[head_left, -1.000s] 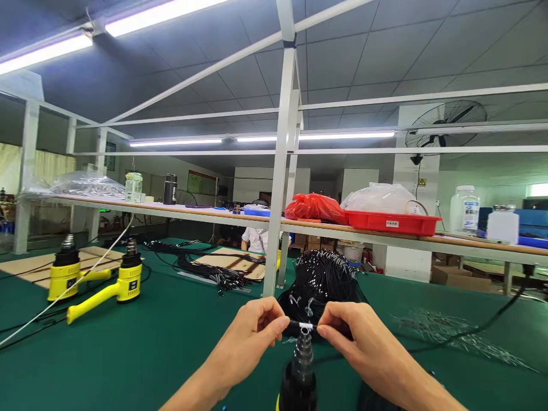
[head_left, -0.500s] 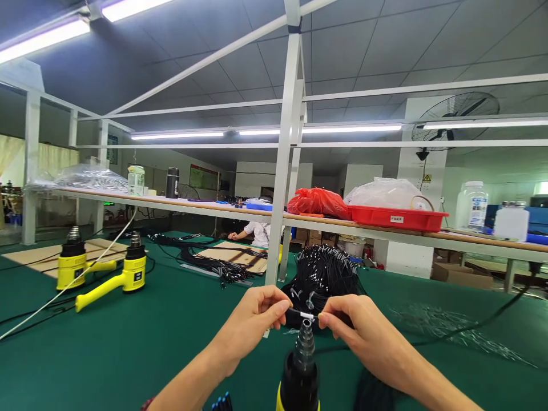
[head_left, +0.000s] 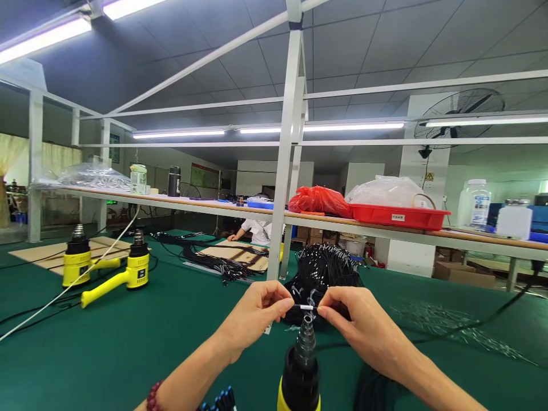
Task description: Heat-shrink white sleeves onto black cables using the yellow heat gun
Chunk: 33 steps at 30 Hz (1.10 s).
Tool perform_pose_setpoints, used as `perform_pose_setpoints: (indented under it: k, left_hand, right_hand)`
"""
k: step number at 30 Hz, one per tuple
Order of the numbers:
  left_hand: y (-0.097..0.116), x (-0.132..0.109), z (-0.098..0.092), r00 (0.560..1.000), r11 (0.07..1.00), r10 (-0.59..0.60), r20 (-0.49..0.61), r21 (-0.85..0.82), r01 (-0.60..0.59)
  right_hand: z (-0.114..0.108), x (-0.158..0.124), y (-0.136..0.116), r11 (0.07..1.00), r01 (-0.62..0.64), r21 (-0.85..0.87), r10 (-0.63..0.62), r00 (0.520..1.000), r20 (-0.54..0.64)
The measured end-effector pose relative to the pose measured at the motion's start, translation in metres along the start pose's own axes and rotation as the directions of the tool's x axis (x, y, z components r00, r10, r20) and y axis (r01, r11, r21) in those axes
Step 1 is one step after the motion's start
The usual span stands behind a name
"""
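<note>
one black cable [head_left: 297, 306], white sleeve [head_left: 306, 307] at mid-span: pinched by left hand [head_left: 259, 314] and right hand [head_left: 357, 317], long axis crosswise, just above upright heat gun nozzle [head_left: 306, 343].

Two hands [head_left: 264, 311] pinching a black cable [head_left: 299, 306], white sleeve [head_left: 307, 307] above an upright heat gun [head_left: 300, 365]

Looks forward from head height over a green table [head_left: 128, 342]. Sits close behind left hand [head_left: 257, 314] and right hand [head_left: 357, 317], facing a long shelf [head_left: 471, 238].
</note>
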<state>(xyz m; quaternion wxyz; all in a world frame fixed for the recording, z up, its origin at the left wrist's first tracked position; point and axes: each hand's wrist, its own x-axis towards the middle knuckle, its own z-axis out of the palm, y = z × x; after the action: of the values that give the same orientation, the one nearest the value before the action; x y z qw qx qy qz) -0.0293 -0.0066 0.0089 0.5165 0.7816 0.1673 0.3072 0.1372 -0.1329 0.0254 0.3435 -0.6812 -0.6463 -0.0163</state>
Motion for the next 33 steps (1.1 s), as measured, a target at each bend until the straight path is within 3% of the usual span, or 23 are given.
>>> perform_pose_setpoints:
  k: [10, 22, 33]
  left_hand:
    - [-0.007, 0.0, 0.002, 0.999, 0.997, 0.019, -0.036, -0.074, -0.022]
    - [-0.007, 0.007, 0.003, 0.994, 0.998, 0.034, -0.105, 0.052, -0.029]
    - [0.004, -0.001, -0.001, 0.998, 0.999, 0.024, -0.058, 0.038, -0.022]
  right_hand:
    - [0.004, 0.002, 0.011, 0.999, 0.038, -0.006, -0.038, 0.998, 0.044]
    - [0.002, 0.005, 0.009, 0.999, 0.004, -0.042, -0.005, 1.0, -0.004]
    - [-0.004, 0.0, 0.0, 0.999, -0.008, 0.036, 0.006, 0.999, 0.031]
